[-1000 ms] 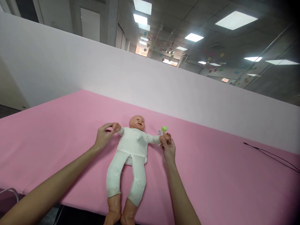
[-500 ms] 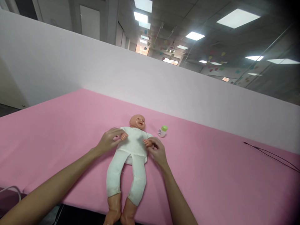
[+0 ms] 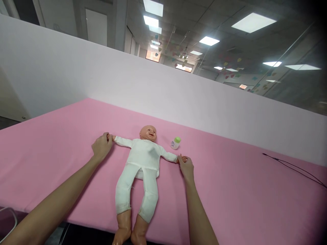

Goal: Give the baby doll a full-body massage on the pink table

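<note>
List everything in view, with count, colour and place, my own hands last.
Doll: one, tan with white clothes, face up on the pink surface, arms spread
Small container: one, whitish with green cap, right of the doll's head
Pink surface: one, pink, under the doll
Black cable: one, black, at the right on the pink surface
Pale cord: one, whitish, lower left edge
Partition: one, white, behind the pink surface
Ceiling lights: several, white, overhead beyond the partition
Hanging decorations: several, mixed colours, below the ceiling
Left hand: one, bare, holding one doll hand
Right hand: one, bare, holding the other
</note>
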